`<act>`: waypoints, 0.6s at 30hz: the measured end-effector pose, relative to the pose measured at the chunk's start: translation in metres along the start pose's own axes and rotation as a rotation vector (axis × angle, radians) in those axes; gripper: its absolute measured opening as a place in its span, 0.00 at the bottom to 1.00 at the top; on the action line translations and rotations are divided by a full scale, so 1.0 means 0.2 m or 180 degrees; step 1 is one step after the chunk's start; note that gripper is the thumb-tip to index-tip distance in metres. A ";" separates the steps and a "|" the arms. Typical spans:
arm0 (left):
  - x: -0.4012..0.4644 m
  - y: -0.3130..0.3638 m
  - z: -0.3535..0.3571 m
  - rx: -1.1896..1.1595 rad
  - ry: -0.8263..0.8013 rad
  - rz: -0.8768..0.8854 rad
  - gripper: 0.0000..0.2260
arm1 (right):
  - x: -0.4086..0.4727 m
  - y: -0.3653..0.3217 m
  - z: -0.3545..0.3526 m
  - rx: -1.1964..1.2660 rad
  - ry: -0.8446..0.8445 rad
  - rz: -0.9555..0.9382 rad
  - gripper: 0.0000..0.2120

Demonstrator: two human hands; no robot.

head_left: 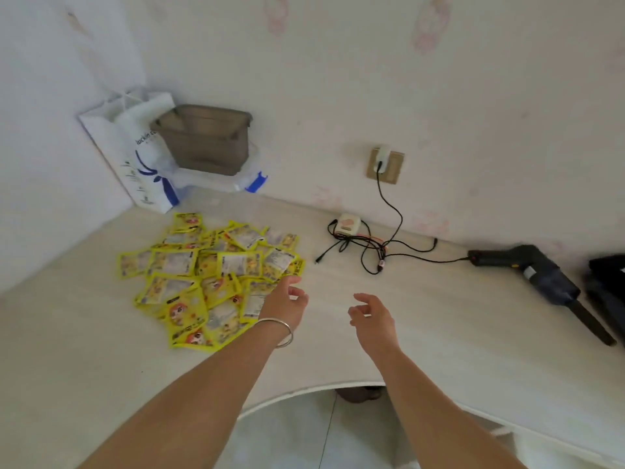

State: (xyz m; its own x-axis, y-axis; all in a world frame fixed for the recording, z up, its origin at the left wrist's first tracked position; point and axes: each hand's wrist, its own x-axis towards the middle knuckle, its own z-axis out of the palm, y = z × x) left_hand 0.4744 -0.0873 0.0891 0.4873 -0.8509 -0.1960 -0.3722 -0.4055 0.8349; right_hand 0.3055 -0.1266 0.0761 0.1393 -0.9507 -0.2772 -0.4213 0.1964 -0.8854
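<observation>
A loose heap of several small yellow packets [209, 275] lies on the pale table [422, 326], left of centre. My left hand [285, 302], a silver bangle on its wrist, hovers at the heap's right edge with loosely curled fingers and holds nothing. To its right, my right hand [372, 316] is over bare table, fingers relaxed, also holding nothing.
A grey plastic box [206, 140] sits on clear bags beside a white and blue paper bag [135, 154] in the back left corner. Black cables [368, 248] run from a wall socket [385, 165] to a dark handheld tool [534, 272] at the right. The table's front edge curves inward near me.
</observation>
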 end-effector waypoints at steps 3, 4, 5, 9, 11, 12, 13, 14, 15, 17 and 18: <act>0.11 -0.17 -0.28 -0.0009 0.0253 -0.0236 0.15 | 0.05 -0.11 0.27 -0.0096 -0.0177 -0.0068 0.11; 0.13 -0.23 -0.35 -0.0030 0.0318 -0.0310 0.15 | 0.06 -0.14 0.36 -0.0132 -0.0253 -0.0071 0.11; 0.14 -0.29 -0.42 -0.0032 0.0373 -0.0383 0.15 | 0.07 -0.16 0.44 -0.0155 -0.0330 -0.0055 0.11; 0.19 -0.50 -0.63 -0.0040 0.0530 -0.0730 0.15 | 0.10 -0.22 0.72 -0.0357 -0.0677 -0.0011 0.09; 0.21 -0.59 -0.69 0.0104 0.0526 -0.1010 0.18 | 0.14 -0.25 0.83 -0.0489 -0.0842 -0.0047 0.09; 0.23 -0.64 -0.71 0.0302 0.0508 -0.1146 0.20 | 0.16 -0.26 0.88 -0.0556 -0.0915 -0.0071 0.09; 0.24 -0.68 -0.72 0.0508 0.0481 -0.1270 0.21 | 0.18 -0.27 0.92 -0.0632 -0.0980 -0.0109 0.09; 0.25 -0.71 -0.72 0.0665 0.0461 -0.1376 0.21 | 0.21 -0.28 0.97 -0.0713 -0.1041 -0.0156 0.09; 0.26 -0.74 -0.71 0.0769 0.0457 -0.1453 0.21 | 0.23 -0.29 1.00 -0.0792 -0.1113 -0.0213 0.10; 0.29 -0.78 -0.70 0.0886 0.0509 -0.1528 0.19 | 0.28 -0.30 1.06 -0.1026 -0.1296 -0.0349 0.11; 0.31 -0.79 -0.70 0.0883 0.0527 -0.1569 0.21 | 0.31 -0.31 1.09 -0.1200 -0.1392 -0.0414 0.12</act>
State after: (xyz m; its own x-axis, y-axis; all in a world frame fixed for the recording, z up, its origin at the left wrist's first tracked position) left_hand 0.6742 -0.0287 0.0163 0.7639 -0.4855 -0.4252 -0.2524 -0.8311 0.4956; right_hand 0.5363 -0.1458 0.0320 0.5340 -0.7582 -0.3742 -0.6541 -0.0901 -0.7510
